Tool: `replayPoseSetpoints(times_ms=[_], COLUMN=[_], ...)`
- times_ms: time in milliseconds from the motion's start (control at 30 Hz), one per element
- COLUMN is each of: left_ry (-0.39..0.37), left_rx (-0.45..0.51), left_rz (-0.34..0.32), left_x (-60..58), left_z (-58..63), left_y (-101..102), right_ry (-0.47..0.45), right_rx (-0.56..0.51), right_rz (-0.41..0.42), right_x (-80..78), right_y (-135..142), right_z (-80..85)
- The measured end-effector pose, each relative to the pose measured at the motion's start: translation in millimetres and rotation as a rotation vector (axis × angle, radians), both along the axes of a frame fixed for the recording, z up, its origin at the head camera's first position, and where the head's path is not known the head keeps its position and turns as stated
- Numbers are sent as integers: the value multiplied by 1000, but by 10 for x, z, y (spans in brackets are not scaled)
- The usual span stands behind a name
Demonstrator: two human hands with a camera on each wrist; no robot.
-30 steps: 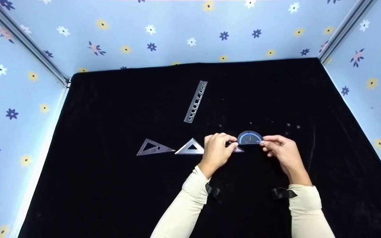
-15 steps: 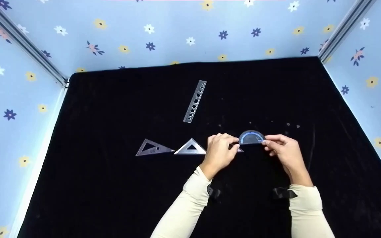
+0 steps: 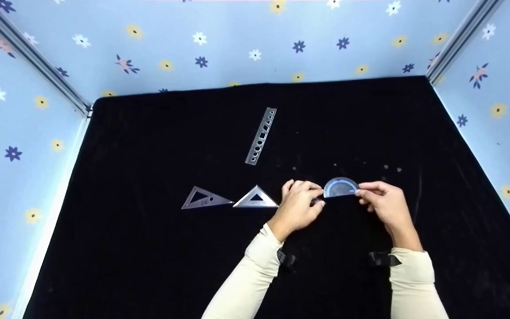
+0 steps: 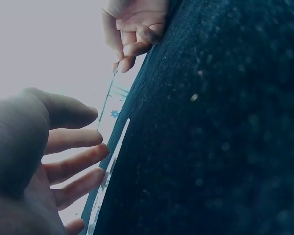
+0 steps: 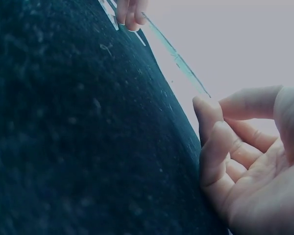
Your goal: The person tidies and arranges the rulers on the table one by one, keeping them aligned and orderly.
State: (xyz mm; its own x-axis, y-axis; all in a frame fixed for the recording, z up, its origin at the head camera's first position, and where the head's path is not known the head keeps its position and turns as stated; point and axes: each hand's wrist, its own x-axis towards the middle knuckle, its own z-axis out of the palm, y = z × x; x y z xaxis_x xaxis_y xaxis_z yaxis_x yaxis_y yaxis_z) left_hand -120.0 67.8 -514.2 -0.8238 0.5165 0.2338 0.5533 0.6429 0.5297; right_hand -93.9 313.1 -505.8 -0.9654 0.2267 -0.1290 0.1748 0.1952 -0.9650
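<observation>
A clear protractor (image 3: 341, 188) with a blue scale is held above the black cloth, its curved side facing away from me. My right hand (image 3: 388, 201) pinches its right corner between thumb and forefinger, as the right wrist view also shows. At the other corner is my left hand (image 3: 300, 204), fingertips right at the edge. In the left wrist view the left thumb (image 4: 76, 111) stands apart from the loosely extended fingers. Under the left hand lies a triangular set square (image 3: 314, 201), mostly hidden. Left of it rest a silvery set square (image 3: 267, 200) and a purplish set square (image 3: 193, 205).
A clear stencil ruler (image 3: 255, 146) with cut-out shapes lies farther back, slanted. Black cloth (image 3: 148, 257) covers the table. Flowered blue walls (image 3: 255, 35) enclose the back and sides, with metal posts at both corners.
The protractor has shifted slightly to the right with my right hand and is tilted a little. My left hand has also moved slightly right, covering more of the set square beneath it.
</observation>
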Motion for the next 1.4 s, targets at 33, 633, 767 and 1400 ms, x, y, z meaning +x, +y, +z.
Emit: replayPoseSetpoints(times_ms=[33, 633, 767, 1400], left_ry=[-14, -82, -83, -90], left_rx=[-7, -115, -127, -161], left_rz=[-8, -96, -100, -100], left_x=[4, 20, 27, 23], left_z=[-2, -4, -6, -7], left_y=[1, -12, -14, -6], right_ry=[-4, 1, 4, -15], right_rx=[1, 37, 53, 113], right_rz=[2, 20, 21, 45], right_x=[2, 13, 15, 26], right_y=[6, 14, 26, 26], right_z=[-4, 15, 0, -1])
